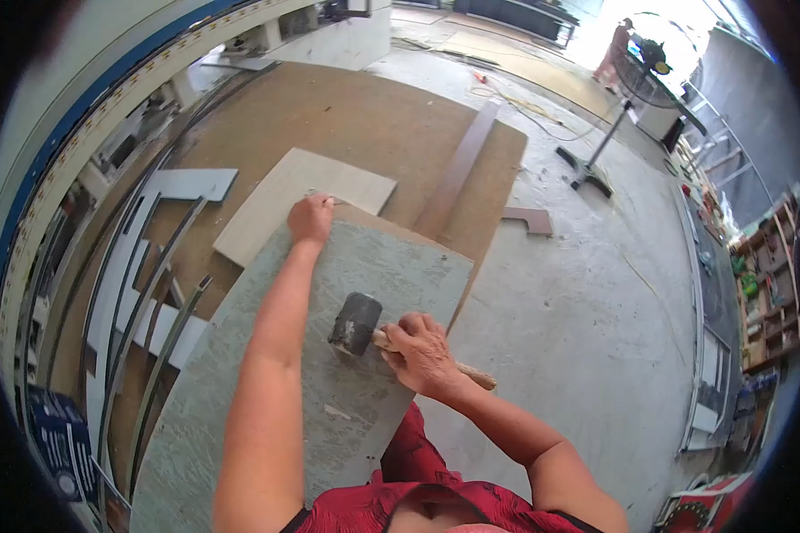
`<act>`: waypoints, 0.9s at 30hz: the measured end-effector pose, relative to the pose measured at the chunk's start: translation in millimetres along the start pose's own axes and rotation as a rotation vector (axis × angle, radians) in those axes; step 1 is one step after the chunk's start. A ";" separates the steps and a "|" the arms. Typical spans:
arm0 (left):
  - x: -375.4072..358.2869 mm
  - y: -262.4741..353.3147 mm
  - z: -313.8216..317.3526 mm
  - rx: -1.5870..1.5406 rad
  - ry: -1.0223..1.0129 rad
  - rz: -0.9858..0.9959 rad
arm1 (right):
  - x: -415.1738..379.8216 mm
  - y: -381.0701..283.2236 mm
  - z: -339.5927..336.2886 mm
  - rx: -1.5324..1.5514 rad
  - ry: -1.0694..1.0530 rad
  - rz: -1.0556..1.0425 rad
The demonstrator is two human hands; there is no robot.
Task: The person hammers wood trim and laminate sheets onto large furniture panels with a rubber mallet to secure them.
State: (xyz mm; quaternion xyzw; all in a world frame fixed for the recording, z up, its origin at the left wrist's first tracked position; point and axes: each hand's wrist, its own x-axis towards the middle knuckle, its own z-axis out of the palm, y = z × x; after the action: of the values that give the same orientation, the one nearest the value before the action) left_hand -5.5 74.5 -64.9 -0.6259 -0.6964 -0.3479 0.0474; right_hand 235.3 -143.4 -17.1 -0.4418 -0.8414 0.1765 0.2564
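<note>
My right hand [420, 354] grips mallet [356, 324] over green board [329, 293]; left hand [311, 218] closed at far edge, contents unclear.

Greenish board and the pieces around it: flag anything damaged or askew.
The greenish board looks blotchy, possibly scuffed, with a pale mark lower down. To its left, long strips lie at mixed angles across pale offcuts, untidily. I see no spill.

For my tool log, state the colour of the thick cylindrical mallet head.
The cylindrical mallet head is dark grey, best seen in the head view.
</note>
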 end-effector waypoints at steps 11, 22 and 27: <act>-5.1 7.2 -5.0 -0.023 0.002 0.033 | 25.9 21.4 -8.1 0.368 -0.015 0.208; -4.0 4.7 -2.2 0.000 -0.058 -0.008 | 167.6 65.8 -17.0 0.504 0.226 0.204; -5.0 7.8 -6.0 -0.035 -0.077 -0.047 | 199.1 62.7 -10.5 0.353 0.150 0.243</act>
State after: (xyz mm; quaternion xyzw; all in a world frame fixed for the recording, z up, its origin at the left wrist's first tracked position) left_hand 0.5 66.8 -59.6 -0.6230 -0.7060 -0.3369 0.0015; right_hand 187.2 57.6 13.4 -0.5000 -0.7168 0.3170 0.3685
